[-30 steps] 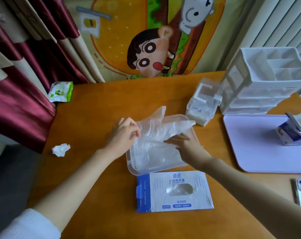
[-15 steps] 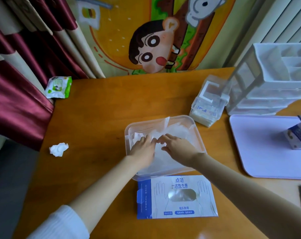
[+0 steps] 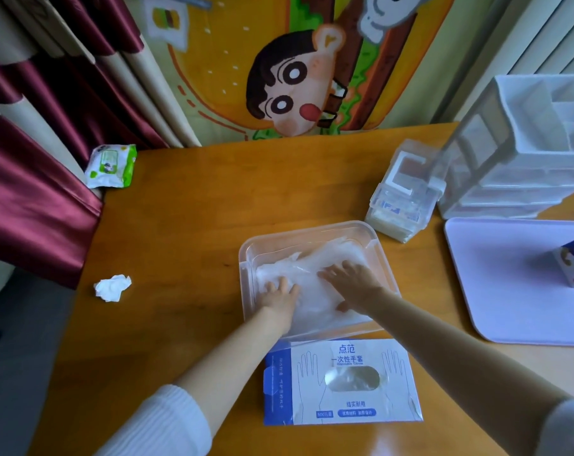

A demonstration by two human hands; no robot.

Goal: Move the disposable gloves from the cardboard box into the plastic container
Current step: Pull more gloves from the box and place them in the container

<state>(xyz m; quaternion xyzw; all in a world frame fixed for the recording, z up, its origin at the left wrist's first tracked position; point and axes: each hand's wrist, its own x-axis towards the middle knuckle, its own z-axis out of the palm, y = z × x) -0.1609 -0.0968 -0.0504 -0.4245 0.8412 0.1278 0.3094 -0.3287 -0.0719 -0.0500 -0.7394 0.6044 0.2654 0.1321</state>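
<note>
Since before, my left hand (image 3: 280, 296) and right hand (image 3: 351, 281) slid apart, each grip spread flat on the disposable gloves (image 3: 312, 268) in the plastic container (image 3: 312, 228). I see the cardboard box (image 3: 341, 406) nearer.

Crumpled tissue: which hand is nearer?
Left. The left hand presses the gloves in the plastic container's left half, the side toward the crumpled tissue; the right hand presses them further right, beyond the left hand.

1. The thin, clear plastic disposable gloves (image 3: 322, 261), held up a second ago, now lie flattened inside the clear rectangular plastic container (image 3: 246, 255).
2. The left hand (image 3: 280, 296) and right hand (image 3: 351, 281), side by side half a second ago, now press the gloves further apart.
</note>
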